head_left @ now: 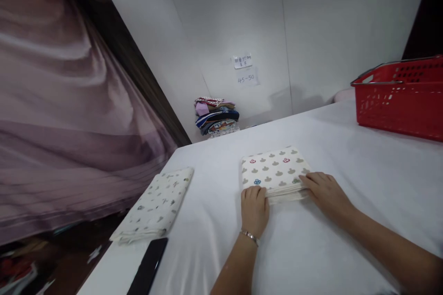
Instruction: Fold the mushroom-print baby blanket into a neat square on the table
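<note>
A folded cloth (273, 168), white with grey, red and blue motifs, lies flat on the white-covered table (214, 193). Its near edge shows several stacked layers, with a thin layer sticking out below. My left hand (254, 209), a bracelet on its wrist, grips the near left corner with its fingers over the top. At the near right corner my right hand (323, 191) pinches the edge, thumb side toward the cloth. Both thumbs are mostly hidden.
To the left lies another folded patterned cloth (157, 205), with a black phone-like slab (148, 265) close by. A red basket (398, 101) stands at the right. Stacked folded fabrics (217, 117) sit by the wall under paper signs (247, 76). A pink curtain (69, 101) hangs at left.
</note>
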`<control>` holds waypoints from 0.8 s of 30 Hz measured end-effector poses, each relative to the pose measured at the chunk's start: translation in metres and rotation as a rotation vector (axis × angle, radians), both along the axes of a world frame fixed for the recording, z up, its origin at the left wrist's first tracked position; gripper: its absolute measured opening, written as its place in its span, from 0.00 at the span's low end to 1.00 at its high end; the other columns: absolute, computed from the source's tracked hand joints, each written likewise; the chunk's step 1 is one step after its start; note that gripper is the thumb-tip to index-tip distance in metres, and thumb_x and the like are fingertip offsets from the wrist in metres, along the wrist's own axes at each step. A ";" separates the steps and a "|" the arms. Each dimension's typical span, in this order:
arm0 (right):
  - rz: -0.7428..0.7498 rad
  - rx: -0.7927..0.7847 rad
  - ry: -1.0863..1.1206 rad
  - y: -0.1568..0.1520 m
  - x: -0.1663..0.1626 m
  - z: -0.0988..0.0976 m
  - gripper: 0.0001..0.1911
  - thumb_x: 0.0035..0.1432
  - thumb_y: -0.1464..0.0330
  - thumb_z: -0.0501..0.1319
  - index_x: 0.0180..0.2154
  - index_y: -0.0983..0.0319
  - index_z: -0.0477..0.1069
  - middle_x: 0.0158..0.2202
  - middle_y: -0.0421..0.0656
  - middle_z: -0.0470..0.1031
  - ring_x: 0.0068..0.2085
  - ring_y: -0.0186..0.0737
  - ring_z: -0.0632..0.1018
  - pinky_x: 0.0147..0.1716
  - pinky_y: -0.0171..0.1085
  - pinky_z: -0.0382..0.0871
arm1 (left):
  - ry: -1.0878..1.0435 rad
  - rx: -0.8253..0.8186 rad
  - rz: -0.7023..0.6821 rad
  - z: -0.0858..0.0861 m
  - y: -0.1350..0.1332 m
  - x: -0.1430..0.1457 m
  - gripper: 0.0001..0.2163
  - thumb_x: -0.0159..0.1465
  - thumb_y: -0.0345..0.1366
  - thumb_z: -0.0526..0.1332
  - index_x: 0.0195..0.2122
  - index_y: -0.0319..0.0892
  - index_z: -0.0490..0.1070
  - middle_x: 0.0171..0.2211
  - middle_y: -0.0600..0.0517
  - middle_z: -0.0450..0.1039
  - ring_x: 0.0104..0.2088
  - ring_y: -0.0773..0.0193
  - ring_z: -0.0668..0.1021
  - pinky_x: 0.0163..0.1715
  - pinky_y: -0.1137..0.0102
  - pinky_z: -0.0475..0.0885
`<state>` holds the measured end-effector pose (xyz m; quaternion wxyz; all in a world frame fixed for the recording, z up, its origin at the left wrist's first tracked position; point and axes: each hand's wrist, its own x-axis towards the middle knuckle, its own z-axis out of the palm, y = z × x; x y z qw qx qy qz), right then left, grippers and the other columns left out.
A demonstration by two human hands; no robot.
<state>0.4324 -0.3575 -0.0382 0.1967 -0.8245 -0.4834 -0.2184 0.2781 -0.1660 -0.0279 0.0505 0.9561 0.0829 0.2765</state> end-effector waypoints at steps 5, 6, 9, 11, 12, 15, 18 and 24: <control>-0.002 0.026 -0.015 -0.010 0.007 -0.005 0.14 0.56 0.74 0.49 0.43 0.63 0.66 0.43 0.50 0.69 0.45 0.47 0.68 0.40 0.44 0.63 | -0.056 -0.025 0.085 -0.002 0.014 -0.018 0.13 0.57 0.25 0.56 0.42 0.45 0.67 0.40 0.50 0.68 0.42 0.61 0.69 0.42 0.63 0.65; 0.006 0.025 -0.014 -0.011 0.007 -0.006 0.12 0.56 0.74 0.49 0.41 0.63 0.67 0.43 0.50 0.70 0.45 0.47 0.68 0.41 0.44 0.63 | -0.065 -0.039 0.093 -0.003 0.016 -0.019 0.13 0.57 0.25 0.56 0.42 0.45 0.68 0.39 0.50 0.68 0.42 0.61 0.69 0.42 0.64 0.66; 0.039 -0.014 0.019 -0.015 0.008 -0.008 0.11 0.57 0.75 0.49 0.37 0.62 0.69 0.40 0.48 0.70 0.43 0.45 0.69 0.40 0.43 0.64 | -0.075 -0.116 0.095 -0.006 0.017 -0.020 0.12 0.58 0.25 0.55 0.41 0.46 0.69 0.39 0.50 0.67 0.42 0.61 0.68 0.40 0.64 0.67; 0.062 -0.048 0.058 -0.017 0.007 -0.008 0.12 0.57 0.74 0.49 0.37 0.61 0.69 0.40 0.47 0.71 0.42 0.45 0.70 0.40 0.43 0.65 | -0.081 -0.180 0.094 -0.008 0.017 -0.019 0.13 0.57 0.24 0.55 0.40 0.46 0.70 0.38 0.51 0.67 0.42 0.61 0.68 0.41 0.64 0.68; 0.071 -0.056 0.080 -0.019 0.007 -0.008 0.12 0.58 0.73 0.49 0.37 0.60 0.70 0.41 0.46 0.71 0.42 0.44 0.70 0.40 0.43 0.65 | -0.083 -0.214 0.092 -0.008 0.017 -0.019 0.13 0.57 0.24 0.55 0.39 0.46 0.71 0.38 0.51 0.68 0.42 0.61 0.68 0.41 0.64 0.68; 0.082 -0.026 0.182 -0.025 0.006 -0.006 0.14 0.59 0.69 0.48 0.41 0.58 0.70 0.44 0.45 0.71 0.45 0.44 0.70 0.43 0.44 0.66 | -0.085 -0.312 0.067 -0.010 0.018 -0.019 0.13 0.56 0.25 0.55 0.39 0.46 0.72 0.38 0.51 0.68 0.42 0.62 0.68 0.43 0.64 0.68; 0.046 0.096 0.346 -0.032 0.012 -0.005 0.16 0.59 0.64 0.48 0.45 0.56 0.69 0.48 0.44 0.69 0.48 0.44 0.70 0.42 0.41 0.69 | -0.147 -0.454 0.077 -0.012 0.023 -0.021 0.10 0.58 0.30 0.55 0.39 0.45 0.72 0.39 0.50 0.68 0.43 0.62 0.69 0.44 0.64 0.68; -0.157 0.278 0.772 -0.035 0.038 -0.008 0.16 0.56 0.58 0.51 0.39 0.58 0.71 0.40 0.42 0.74 0.38 0.40 0.75 0.35 0.36 0.69 | -0.285 -0.806 0.222 -0.018 0.039 -0.020 0.14 0.58 0.46 0.55 0.36 0.42 0.72 0.39 0.48 0.69 0.37 0.62 0.73 0.33 0.68 0.70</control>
